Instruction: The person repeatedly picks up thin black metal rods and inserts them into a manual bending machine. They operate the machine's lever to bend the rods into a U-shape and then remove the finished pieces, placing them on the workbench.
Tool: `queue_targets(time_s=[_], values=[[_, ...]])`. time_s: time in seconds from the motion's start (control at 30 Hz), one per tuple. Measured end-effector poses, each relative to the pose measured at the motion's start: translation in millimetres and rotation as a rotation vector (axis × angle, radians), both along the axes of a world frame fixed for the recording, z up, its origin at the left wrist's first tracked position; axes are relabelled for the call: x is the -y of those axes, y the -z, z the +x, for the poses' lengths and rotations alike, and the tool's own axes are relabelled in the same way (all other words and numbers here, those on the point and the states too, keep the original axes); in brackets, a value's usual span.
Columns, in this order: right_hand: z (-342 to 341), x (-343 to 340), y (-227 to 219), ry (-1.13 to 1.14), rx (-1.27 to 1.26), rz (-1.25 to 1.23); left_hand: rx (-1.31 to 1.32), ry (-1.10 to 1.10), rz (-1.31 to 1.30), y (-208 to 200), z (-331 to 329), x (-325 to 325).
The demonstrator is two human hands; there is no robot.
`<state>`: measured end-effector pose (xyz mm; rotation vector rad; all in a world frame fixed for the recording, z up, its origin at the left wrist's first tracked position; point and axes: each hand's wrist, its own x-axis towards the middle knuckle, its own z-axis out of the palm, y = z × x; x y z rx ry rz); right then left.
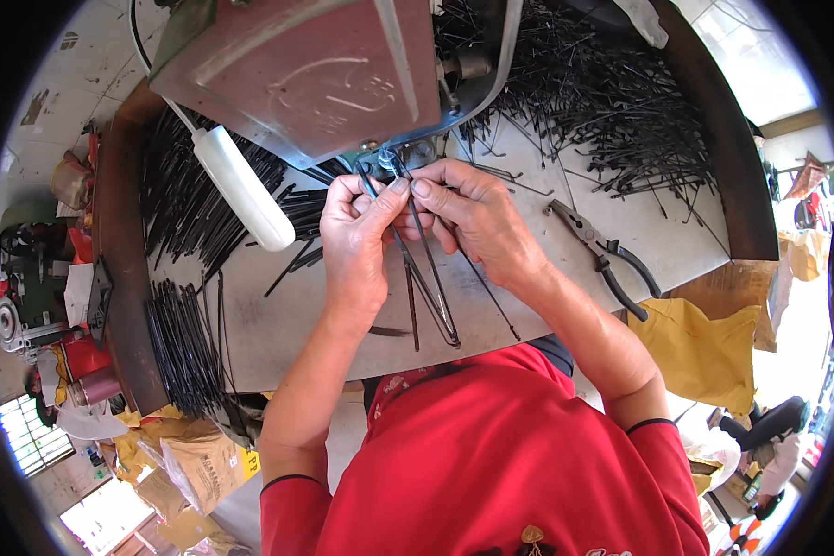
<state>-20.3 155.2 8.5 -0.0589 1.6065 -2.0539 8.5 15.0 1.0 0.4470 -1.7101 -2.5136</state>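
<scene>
The left hand and right hand pinch thin black rods, fingertips nearly together; the rods look light, stiff, smooth, best gripped near their upper ends.

A grey metal worktable with raised brown side walls carries a broad pile of thin black rods at the far left and a tidier bundle nearer the front. A tangled heap of bent-ended black rods covers the far right, its back edge hard to make out. Dark-handled combination pliers lie before it.
</scene>
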Motion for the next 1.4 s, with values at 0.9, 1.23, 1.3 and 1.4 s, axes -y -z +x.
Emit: queue_targets(time_s=[0.9, 1.23, 1.3, 1.4], values=[[-14, 12, 3, 0.029, -0.001, -0.016, -0.052, -0.156, 0.079, 8, -10, -5], [-20, 8, -2, -0.03, 0.067, -0.048, 0.031, -0.063, -0.021, -2, -15, 7], [-20, 8, 0, -0.017, 0.058, -0.07, 0.007, -0.068, 0.004, -5, -14, 3], [-15, 11, -1, 0.03, 0.027, -0.086, -0.034, -0.099, -0.024, -2, -14, 2]])
